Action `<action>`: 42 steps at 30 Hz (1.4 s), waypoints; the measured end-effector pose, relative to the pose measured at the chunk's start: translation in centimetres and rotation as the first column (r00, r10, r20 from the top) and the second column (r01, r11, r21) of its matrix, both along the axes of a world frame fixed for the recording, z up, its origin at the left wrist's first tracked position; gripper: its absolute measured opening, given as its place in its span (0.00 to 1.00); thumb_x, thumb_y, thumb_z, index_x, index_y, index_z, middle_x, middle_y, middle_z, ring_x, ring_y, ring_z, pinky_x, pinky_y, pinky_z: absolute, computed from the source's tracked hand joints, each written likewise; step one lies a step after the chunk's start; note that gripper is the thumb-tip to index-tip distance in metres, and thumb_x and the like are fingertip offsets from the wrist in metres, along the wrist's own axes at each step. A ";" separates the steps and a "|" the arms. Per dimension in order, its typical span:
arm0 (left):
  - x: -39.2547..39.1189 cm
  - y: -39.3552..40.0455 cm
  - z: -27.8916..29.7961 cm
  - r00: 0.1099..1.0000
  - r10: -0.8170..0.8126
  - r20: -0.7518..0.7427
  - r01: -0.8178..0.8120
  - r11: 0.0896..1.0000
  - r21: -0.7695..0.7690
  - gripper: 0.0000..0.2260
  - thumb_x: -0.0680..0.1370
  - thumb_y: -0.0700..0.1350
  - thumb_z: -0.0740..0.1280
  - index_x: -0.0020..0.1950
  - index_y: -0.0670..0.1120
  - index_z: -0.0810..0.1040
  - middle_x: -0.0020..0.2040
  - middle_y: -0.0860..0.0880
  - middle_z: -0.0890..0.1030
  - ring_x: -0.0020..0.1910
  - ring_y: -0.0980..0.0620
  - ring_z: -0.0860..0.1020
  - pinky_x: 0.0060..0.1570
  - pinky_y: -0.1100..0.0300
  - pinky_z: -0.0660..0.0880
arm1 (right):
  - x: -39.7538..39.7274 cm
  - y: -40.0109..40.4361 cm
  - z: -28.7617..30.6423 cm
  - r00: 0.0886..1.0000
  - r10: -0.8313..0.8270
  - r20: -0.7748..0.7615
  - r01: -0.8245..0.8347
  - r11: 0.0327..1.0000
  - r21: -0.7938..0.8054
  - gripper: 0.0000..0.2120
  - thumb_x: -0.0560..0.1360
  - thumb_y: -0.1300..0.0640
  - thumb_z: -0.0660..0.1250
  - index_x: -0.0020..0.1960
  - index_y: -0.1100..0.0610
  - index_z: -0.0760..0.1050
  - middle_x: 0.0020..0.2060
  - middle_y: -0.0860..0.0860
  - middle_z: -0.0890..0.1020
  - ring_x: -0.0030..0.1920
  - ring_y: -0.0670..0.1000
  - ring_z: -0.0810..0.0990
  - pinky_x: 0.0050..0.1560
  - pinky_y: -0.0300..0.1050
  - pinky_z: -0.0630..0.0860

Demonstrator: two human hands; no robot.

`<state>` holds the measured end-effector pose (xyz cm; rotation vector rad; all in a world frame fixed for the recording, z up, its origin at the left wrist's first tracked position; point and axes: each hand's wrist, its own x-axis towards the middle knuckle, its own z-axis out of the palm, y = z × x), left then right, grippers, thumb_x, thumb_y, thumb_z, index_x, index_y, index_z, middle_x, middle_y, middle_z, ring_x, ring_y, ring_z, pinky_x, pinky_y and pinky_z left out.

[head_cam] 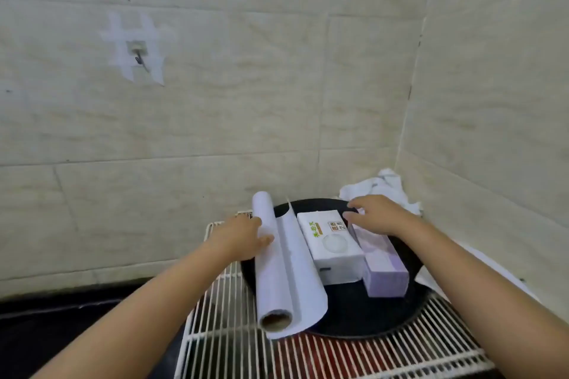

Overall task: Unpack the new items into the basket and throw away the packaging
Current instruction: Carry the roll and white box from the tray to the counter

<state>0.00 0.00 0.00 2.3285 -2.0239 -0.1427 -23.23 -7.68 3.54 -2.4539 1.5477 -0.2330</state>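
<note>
Beige wall tiles [215, 120] close in behind and to the right, leaving a white wire rack [400, 348] wedged into the corner with a round black tray [369, 317] on it. On the tray lie a paper roll [277, 268] overhanging the near rim, a white box [332, 243] and a lilac box [385, 271], side by side. The left hand [240, 237] rests fingers-open against the roll's left side; the right hand [378, 215] lies spread on the lilac box's far end, just before crumpled white packaging [385, 191].

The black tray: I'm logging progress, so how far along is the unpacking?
Done: paper roll, white box and purple box lie on the black tray. In hand: left hand touches the roll; right hand reaches the boxes. Left: crumpled white packaging behind.
</note>
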 end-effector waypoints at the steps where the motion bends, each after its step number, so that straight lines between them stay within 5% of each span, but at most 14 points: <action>1: -0.4 -0.5 0.0 1.000 0.022 -0.021 -0.021 1.000 0.016 0.23 0.80 0.56 0.55 0.67 0.42 0.68 0.66 0.41 0.73 0.63 0.42 0.72 0.59 0.52 0.70 | 0.1 -0.3 -0.1 1.000 -0.001 -0.012 0.001 1.000 0.010 0.20 0.77 0.49 0.59 0.59 0.64 0.74 0.59 0.60 0.78 0.59 0.59 0.76 0.59 0.51 0.72; 9: -5.7 -2.9 0.0 0.968 0.136 -0.212 -0.157 0.984 -0.085 0.23 0.76 0.57 0.60 0.50 0.37 0.79 0.54 0.41 0.80 0.58 0.42 0.73 0.54 0.52 0.72 | 0.8 -0.8 -1.7 0.991 0.109 -0.083 -0.099 0.989 0.113 0.14 0.74 0.53 0.62 0.56 0.59 0.74 0.55 0.56 0.79 0.46 0.50 0.73 0.43 0.41 0.65; 12: -6.9 -3.2 -0.1 0.955 0.193 -0.224 -0.214 0.974 -0.072 0.11 0.75 0.47 0.62 0.51 0.42 0.77 0.57 0.43 0.77 0.62 0.43 0.69 0.57 0.53 0.69 | 0.4 -0.8 -1.9 0.993 0.108 -0.044 -0.101 0.986 0.130 0.16 0.75 0.53 0.62 0.62 0.55 0.72 0.58 0.52 0.78 0.51 0.50 0.75 0.44 0.40 0.67; 15: -6.0 -2.8 0.0 0.915 0.238 -0.325 -0.282 0.955 -0.094 0.05 0.74 0.42 0.62 0.40 0.42 0.74 0.55 0.41 0.78 0.61 0.42 0.70 0.55 0.53 0.71 | 0.3 -0.7 -1.8 0.993 0.111 -0.042 -0.105 0.985 0.139 0.19 0.75 0.52 0.62 0.65 0.54 0.69 0.60 0.52 0.77 0.52 0.50 0.74 0.39 0.36 0.67; 18: -4.0 -1.8 0.1 0.878 0.268 -0.398 -0.332 0.938 -0.102 0.12 0.75 0.43 0.62 0.48 0.35 0.78 0.54 0.36 0.79 0.55 0.39 0.76 0.50 0.54 0.74 | 0.8 -0.4 -2.0 0.991 0.101 -0.087 -0.092 0.990 0.106 0.19 0.76 0.50 0.60 0.64 0.56 0.70 0.59 0.53 0.77 0.55 0.53 0.75 0.45 0.40 0.67; 20: -2.6 -1.1 -0.5 0.812 0.292 -0.505 -0.383 0.920 -0.084 0.11 0.76 0.41 0.62 0.51 0.34 0.78 0.47 0.38 0.80 0.45 0.43 0.79 0.43 0.57 0.75 | 1.5 -0.4 -2.4 0.991 0.071 -0.117 -0.063 0.996 0.065 0.19 0.76 0.46 0.59 0.59 0.57 0.72 0.57 0.54 0.79 0.54 0.54 0.75 0.48 0.44 0.68; 23: -1.1 -0.2 -1.8 0.635 0.337 -0.695 -0.447 0.894 0.025 0.07 0.72 0.34 0.64 0.34 0.37 0.75 0.26 0.48 0.77 0.23 0.54 0.74 0.24 0.65 0.69 | 2.8 -0.5 -3.0 0.990 -0.010 -0.144 0.010 1.000 -0.002 0.25 0.75 0.40 0.57 0.61 0.59 0.70 0.60 0.56 0.76 0.58 0.56 0.74 0.49 0.45 0.68; 28: 0.3 0.4 -3.4 0.493 0.351 -0.796 -0.511 0.857 0.062 0.12 0.71 0.31 0.64 0.30 0.41 0.68 0.27 0.46 0.72 0.23 0.52 0.70 0.24 0.66 0.66 | 5.3 -0.1 -3.9 0.989 -0.090 -0.120 0.086 0.996 -0.033 0.36 0.71 0.35 0.60 0.68 0.60 0.60 0.67 0.59 0.67 0.66 0.59 0.68 0.61 0.52 0.70; 31: 0.0 0.6 -3.9 0.516 0.320 -0.795 -0.543 0.839 -0.015 0.05 0.73 0.34 0.65 0.46 0.38 0.70 0.32 0.45 0.75 0.27 0.49 0.74 0.34 0.60 0.72 | 6.0 -0.2 -4.1 0.988 -0.109 -0.108 0.110 0.994 -0.002 0.37 0.69 0.35 0.62 0.69 0.59 0.60 0.67 0.59 0.66 0.67 0.60 0.66 0.61 0.53 0.69; 32: 0.0 0.6 -4.1 0.551 0.293 -0.781 -0.540 0.839 -0.066 0.14 0.74 0.36 0.66 0.58 0.39 0.68 0.41 0.42 0.78 0.35 0.45 0.77 0.41 0.56 0.74 | 6.1 -0.2 -4.0 0.988 -0.112 -0.102 0.114 0.993 0.010 0.37 0.70 0.36 0.62 0.69 0.58 0.60 0.67 0.59 0.66 0.67 0.60 0.66 0.62 0.53 0.68; 34: 0.0 0.9 -4.0 0.760 0.243 -0.603 -0.447 0.868 -0.214 0.25 0.74 0.41 0.67 0.70 0.46 0.65 0.59 0.40 0.72 0.58 0.41 0.74 0.58 0.54 0.70 | 6.1 -0.3 -4.1 0.990 -0.111 -0.091 0.114 0.993 0.027 0.37 0.70 0.36 0.62 0.69 0.58 0.59 0.69 0.59 0.64 0.68 0.61 0.65 0.64 0.53 0.67; 37: -0.7 1.3 -3.2 0.967 0.074 -0.244 -0.141 0.953 -0.269 0.19 0.76 0.42 0.64 0.67 0.50 0.72 0.62 0.43 0.71 0.63 0.44 0.69 0.62 0.57 0.67 | 5.8 -0.3 -4.2 0.990 -0.114 -0.080 0.118 0.992 0.043 0.37 0.70 0.37 0.62 0.70 0.58 0.58 0.70 0.60 0.63 0.69 0.61 0.65 0.65 0.53 0.67; 42: -3.1 0.8 -2.0 0.999 -0.041 -0.033 0.035 0.984 -0.172 0.17 0.78 0.40 0.57 0.65 0.45 0.74 0.62 0.43 0.74 0.62 0.44 0.72 0.59 0.53 0.73 | 5.4 -0.4 -4.3 0.991 -0.121 -0.056 0.124 0.990 0.065 0.37 0.70 0.37 0.62 0.71 0.57 0.58 0.70 0.59 0.63 0.68 0.60 0.65 0.65 0.53 0.67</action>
